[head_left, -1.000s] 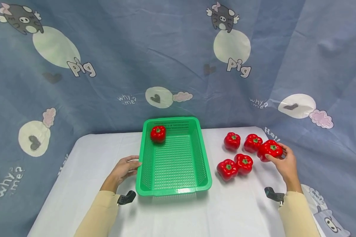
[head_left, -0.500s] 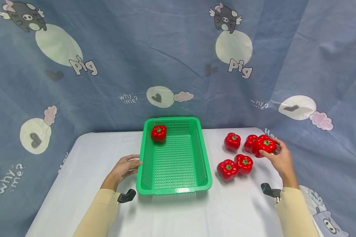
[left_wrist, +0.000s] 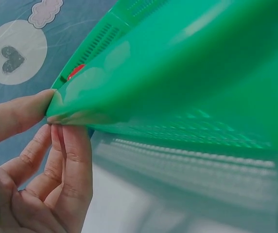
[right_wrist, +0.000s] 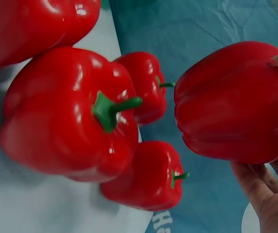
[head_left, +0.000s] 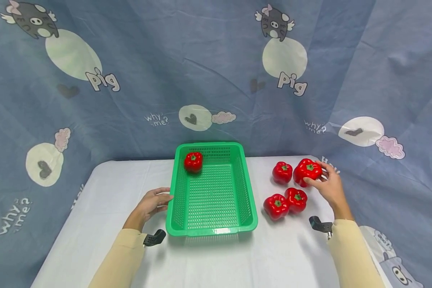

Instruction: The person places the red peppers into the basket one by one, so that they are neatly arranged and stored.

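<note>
My right hand holds a red bell pepper by its right side, raised over the back right of the table. In the right wrist view this pepper is clear of the tabletop, thumb on one side and fingers on the other. It hides another pepper in the head view. Three more red peppers show there: one at the back, two touching in front. My left hand pinches the left rim of a green plastic basket between thumb and fingers. One pepper sits in the basket's back left corner.
A white-covered table lies under everything, its far edge against a blue printed cloth. The perforated basket stands mid-table, left of the loose peppers.
My right hand has carried its pepper leftward and slightly back, until it covers a pepper behind it in the head view. My left hand stays at the basket rim.
</note>
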Demonstrator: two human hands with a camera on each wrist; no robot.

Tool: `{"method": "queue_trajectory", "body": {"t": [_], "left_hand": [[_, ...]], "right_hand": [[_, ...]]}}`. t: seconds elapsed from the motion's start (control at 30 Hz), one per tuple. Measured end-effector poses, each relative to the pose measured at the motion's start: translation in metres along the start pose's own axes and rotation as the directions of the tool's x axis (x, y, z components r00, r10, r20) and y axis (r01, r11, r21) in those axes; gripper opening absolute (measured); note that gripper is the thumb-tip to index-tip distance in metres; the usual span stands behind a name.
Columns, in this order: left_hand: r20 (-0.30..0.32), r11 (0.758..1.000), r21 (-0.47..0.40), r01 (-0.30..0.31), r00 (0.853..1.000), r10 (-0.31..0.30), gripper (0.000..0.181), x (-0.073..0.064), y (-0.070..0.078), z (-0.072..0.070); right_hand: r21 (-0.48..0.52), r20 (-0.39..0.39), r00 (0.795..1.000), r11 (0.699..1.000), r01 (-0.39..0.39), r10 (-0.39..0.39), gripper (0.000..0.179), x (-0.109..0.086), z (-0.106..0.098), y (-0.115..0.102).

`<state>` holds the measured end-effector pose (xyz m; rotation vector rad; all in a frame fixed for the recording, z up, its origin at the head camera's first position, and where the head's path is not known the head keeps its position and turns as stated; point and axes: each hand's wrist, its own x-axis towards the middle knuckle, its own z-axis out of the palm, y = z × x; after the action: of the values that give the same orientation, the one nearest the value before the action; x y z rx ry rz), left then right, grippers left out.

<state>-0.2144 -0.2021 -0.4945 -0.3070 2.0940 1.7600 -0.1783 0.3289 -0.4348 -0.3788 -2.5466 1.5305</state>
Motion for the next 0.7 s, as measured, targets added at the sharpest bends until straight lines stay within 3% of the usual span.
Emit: {"method": "queue_trajectory", "body": {"t": [0.7], "left_hand": [[-0.002,1.000,-0.010,-0.006,1.000,0.006,0.059,0.000,-0.001,0.001]], "right_hand": [[-0.059,0.195,0.975,0.991,0.122,-0.108,0.079,0.023,0.032,-0.025]]}}
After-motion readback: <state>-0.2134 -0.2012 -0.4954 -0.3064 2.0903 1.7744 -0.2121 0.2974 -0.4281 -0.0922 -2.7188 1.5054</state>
